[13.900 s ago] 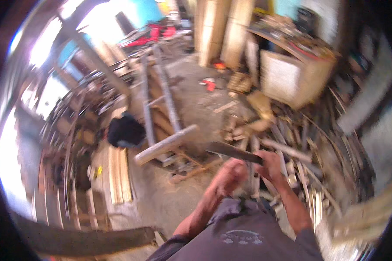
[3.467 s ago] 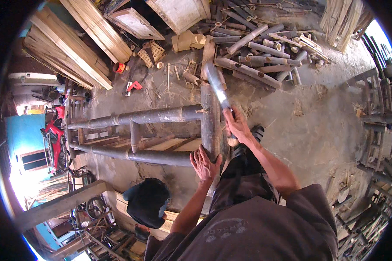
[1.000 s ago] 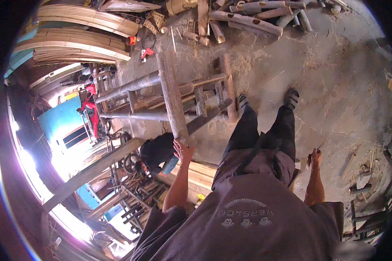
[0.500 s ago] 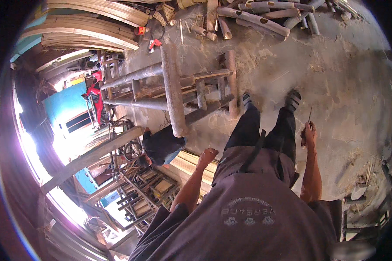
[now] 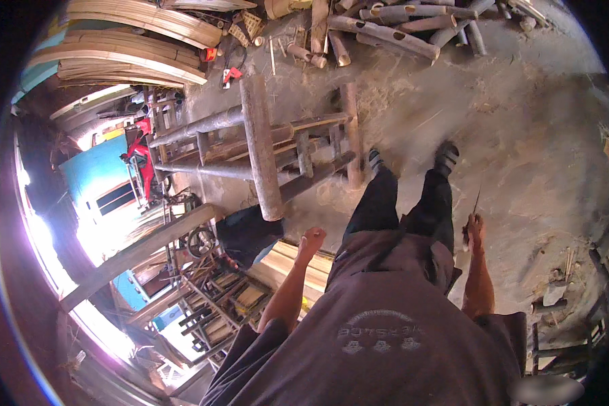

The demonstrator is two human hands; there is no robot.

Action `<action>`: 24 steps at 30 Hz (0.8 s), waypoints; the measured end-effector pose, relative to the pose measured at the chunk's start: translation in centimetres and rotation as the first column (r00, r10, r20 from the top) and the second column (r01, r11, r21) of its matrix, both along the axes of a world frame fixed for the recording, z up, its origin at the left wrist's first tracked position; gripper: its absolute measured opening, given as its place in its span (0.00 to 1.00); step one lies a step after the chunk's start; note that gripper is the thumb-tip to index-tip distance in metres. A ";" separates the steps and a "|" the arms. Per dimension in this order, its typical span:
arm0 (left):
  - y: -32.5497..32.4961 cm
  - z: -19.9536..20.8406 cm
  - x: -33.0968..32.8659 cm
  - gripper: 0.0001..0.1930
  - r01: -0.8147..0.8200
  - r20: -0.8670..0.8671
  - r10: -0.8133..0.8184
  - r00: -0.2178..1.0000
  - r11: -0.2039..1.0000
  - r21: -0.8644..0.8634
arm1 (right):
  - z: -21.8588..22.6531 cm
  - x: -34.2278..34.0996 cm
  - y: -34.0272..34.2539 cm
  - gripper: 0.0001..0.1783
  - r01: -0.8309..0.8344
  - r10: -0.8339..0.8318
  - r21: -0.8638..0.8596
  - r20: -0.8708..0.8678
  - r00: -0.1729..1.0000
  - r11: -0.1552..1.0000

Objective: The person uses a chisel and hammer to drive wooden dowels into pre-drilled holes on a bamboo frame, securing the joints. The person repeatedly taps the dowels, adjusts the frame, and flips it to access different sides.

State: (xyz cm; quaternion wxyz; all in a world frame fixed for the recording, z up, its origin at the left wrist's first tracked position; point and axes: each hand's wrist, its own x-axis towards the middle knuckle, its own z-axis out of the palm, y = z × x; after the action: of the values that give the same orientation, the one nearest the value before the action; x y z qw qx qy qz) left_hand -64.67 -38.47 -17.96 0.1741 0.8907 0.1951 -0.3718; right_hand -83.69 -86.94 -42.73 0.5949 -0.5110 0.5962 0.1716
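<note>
Brown bamboo formed the frame (image 5: 262, 150) left of upper centre, near but apart from the left hand (image 5: 311, 239), whose grip I could not tell. Right of centre, the right hand's (image 5: 476, 231) grip was clamped on the thin blade (image 5: 477, 201). A careless swing could have cut the nearby right leg (image 5: 435, 206). Counted: one blade, one frame, two sandals (image 5: 447, 155).
</note>
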 end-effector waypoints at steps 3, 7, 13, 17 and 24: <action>0.4 -1.6 0.1 0.17 -0.018 0.024 0.018 1.000 1.000 0.011 | 0.1 -2.8 -0.1 0.13 0.060 -0.060 -0.013 0.000 0.998 0.998; 1.0 -3.3 -0.2 0.17 0.108 0.192 -0.104 0.976 0.994 -0.010 | 0.2 -3.0 -2.0 0.15 -0.080 0.086 0.055 -0.117 0.989 0.995; -3.5 0.7 10.5 0.13 -0.010 0.735 -0.053 0.676 0.997 0.081 | 3.3 6.3 -4.2 0.12 -0.165 0.169 0.104 -0.031 0.985 0.981; -2.8 3.6 21.3 0.16 -0.145 0.919 0.019 0.393 0.989 0.042 | 1.3 16.0 -6.5 0.12 -0.137 0.098 0.159 0.228 0.969 0.978; 2.9 0.6 36.7 0.33 -0.602 0.855 0.476 0.207 0.751 -0.272 | 14.1 40.7 -1.1 0.25 -0.408 0.582 -0.537 0.200 0.788 0.738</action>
State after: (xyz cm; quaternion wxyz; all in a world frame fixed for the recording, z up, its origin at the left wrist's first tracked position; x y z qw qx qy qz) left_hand -27.92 -35.58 -17.33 0.3132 0.8276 0.3921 0.2515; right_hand -43.02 -88.07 -28.68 0.4823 -0.8027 0.3410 0.0824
